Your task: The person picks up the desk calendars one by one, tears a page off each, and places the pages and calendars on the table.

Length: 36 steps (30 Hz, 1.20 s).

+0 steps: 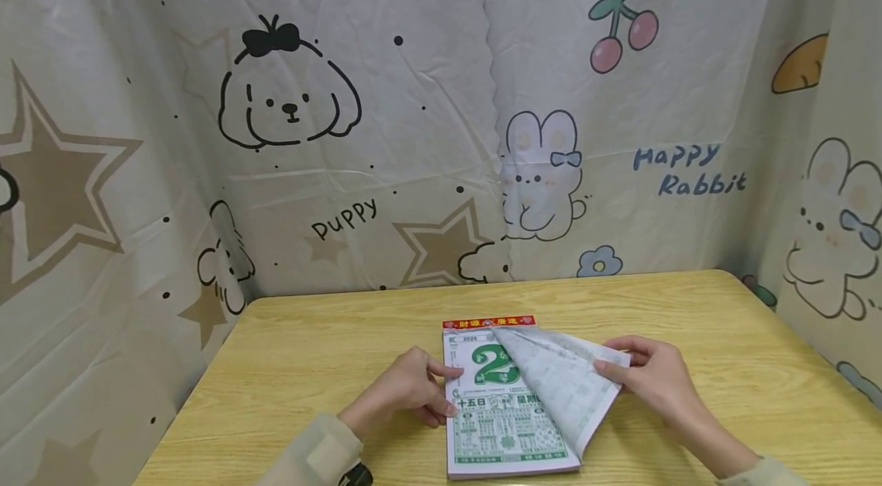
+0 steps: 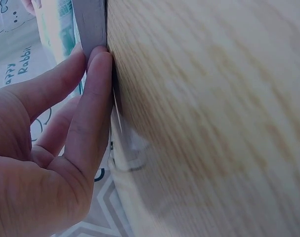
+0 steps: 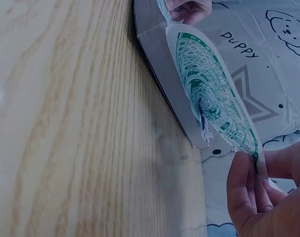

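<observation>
A tear-off wall calendar pad (image 1: 506, 402) lies flat near the front middle of the light wooden table (image 1: 723, 333), its red header strip toward the far edge and a big green "2" showing on the page underneath. The person's left hand (image 1: 413, 390) rests at the pad's left edge, fingers fairly straight and pressed against the stack of pages, which the left wrist view shows close up. The right hand (image 1: 654, 379) pinches the top sheet (image 1: 561, 379) between thumb and fingers at its right edge; that sheet is lifted and curled over, still joined at the header. The two hands sit apart, one on either side of the pad. Behind the table hangs a cartoon-printed curtain (image 1: 289, 111) with puppies, rabbits and stars.
</observation>
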### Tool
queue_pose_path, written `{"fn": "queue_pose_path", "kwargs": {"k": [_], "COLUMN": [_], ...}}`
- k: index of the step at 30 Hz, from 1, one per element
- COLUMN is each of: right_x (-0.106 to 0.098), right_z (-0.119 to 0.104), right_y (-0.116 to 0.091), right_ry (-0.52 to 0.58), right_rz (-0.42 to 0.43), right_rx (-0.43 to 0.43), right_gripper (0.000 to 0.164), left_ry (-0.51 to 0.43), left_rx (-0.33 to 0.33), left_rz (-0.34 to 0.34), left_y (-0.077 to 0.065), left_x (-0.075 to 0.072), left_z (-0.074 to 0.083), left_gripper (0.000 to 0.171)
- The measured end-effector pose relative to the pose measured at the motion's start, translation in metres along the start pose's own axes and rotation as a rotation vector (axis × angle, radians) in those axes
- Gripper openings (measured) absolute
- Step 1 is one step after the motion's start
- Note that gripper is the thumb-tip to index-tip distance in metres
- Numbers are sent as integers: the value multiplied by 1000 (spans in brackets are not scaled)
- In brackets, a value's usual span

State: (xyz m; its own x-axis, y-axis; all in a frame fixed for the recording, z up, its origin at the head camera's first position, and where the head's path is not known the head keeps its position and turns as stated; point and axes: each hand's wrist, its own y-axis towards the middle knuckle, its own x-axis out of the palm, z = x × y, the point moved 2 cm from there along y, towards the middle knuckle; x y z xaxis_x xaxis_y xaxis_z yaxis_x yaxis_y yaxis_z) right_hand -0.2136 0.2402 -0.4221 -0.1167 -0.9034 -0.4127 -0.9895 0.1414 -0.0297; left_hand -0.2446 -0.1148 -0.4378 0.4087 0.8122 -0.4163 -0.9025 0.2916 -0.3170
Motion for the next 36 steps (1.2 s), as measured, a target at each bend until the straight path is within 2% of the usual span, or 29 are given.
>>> {"fn": "queue_pose_path", "kwargs": {"k": [36], "right_x": [-18], "right_z": [9], "right_y": [-1], "right_ry": [-61], "right_rz": [1], "right_rx": [37], "right_gripper": [52], "left_ry": [-4], "left_rx": [-5], "left_rz": [-1], "left_y": [0], "left_x": [0], "left_z": [1], "left_gripper": [51]}}
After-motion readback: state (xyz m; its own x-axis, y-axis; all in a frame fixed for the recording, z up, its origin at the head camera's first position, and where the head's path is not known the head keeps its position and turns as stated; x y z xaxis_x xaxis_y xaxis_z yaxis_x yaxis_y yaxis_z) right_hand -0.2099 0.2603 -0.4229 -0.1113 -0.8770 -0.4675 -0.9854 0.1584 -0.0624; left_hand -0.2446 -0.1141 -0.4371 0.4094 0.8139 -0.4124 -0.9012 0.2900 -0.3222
